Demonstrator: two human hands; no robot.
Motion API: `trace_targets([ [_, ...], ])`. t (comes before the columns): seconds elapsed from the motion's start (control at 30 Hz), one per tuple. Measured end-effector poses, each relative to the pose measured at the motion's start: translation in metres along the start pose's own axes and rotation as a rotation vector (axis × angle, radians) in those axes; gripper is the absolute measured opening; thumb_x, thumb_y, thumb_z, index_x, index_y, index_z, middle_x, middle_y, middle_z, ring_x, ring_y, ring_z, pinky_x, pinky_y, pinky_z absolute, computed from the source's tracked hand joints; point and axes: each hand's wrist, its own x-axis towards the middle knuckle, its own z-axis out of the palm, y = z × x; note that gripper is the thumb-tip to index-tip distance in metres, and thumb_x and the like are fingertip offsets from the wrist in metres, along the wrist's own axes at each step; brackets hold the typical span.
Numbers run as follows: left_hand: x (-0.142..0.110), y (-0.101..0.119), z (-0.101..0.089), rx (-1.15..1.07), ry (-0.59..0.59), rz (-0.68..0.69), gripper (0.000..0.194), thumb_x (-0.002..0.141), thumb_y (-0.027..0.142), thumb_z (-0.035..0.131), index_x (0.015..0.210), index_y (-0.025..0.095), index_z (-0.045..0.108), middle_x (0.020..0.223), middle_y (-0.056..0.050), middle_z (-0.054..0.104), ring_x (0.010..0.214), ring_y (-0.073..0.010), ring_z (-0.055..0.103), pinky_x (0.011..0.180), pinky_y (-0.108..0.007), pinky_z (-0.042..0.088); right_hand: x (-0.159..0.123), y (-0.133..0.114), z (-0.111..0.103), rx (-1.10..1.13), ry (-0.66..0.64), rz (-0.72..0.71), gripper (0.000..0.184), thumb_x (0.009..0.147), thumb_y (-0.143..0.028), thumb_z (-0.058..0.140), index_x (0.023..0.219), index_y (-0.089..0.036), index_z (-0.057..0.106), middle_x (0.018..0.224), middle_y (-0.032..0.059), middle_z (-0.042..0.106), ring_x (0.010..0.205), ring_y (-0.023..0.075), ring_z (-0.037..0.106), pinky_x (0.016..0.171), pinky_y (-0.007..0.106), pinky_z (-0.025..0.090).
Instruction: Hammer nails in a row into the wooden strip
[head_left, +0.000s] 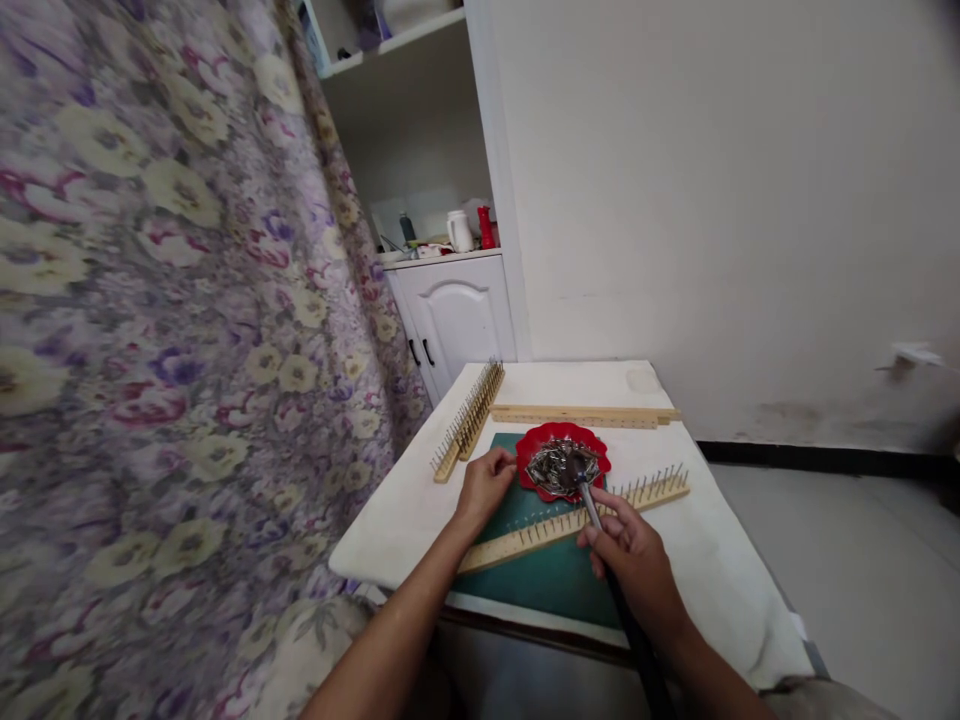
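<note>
My right hand is wrapped round a hammer with a metal shaft and a black grip. The hammer's dark head rests over a red scalloped bowl full of loose nails. At the bowl's left edge is my left hand, its fingers curled together; whether a nail is between them cannot be made out. A wooden strip lies slantwise below both hands, with nails standing upright along much of its length. Its left end passes behind my left forearm.
A green mat lies under the bowl and strip on the white-covered table. Two nail-studded strips stand at the left, and bare wooden strips lie at the back. A floral curtain hangs left; a white cabinet stands behind.
</note>
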Motion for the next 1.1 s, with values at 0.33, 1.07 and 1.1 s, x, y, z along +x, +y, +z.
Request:
trace_targets([
  [0.33, -0.085, -0.033, -0.005, -0.420, 0.094, -0.252, 0.018, 0.072, 0.033, 0.061, 0.072, 0.015, 0.058, 0.061, 0.002, 0.058, 0.058, -0.0110, 0.052, 0.057, -0.020, 0.038, -0.008, 0.004, 0.006, -0.039, -0.014, 0.002, 0.046, 0.078, -0.032, 0.063, 0.118, -0.014, 0.049, 0.063, -0.0035, 0.061, 0.039, 0.0090, 0.045, 0.041, 0.022, 0.034],
  [1.07, -0.109, -0.023, 0.017, -0.173, 0.086, -0.203, 0.017, 0.077, 0.031, 0.056, 0.075, 0.017, 0.065, 0.068, 0.002, 0.063, 0.065, -0.0130, 0.055, 0.059, -0.020, 0.038, -0.013, 0.007, 0.007, -0.077, -0.056, 0.020, 0.048, 0.080, -0.031, 0.061, 0.122, -0.014, 0.047, 0.065, -0.0030, 0.061, 0.041, 0.0089, 0.046, 0.041, 0.022, 0.036],
  [1.1, -0.109, -0.023, 0.017, -0.163, 0.083, -0.202, 0.016, 0.077, 0.030, 0.056, 0.075, 0.017, 0.065, 0.067, 0.002, 0.063, 0.065, -0.0130, 0.055, 0.059, -0.020, 0.038, -0.013, 0.007, 0.007, -0.077, -0.061, 0.021, 0.047, 0.080, -0.030, 0.061, 0.122, -0.014, 0.047, 0.065, -0.0028, 0.061, 0.040, 0.0088, 0.046, 0.041, 0.022, 0.036],
])
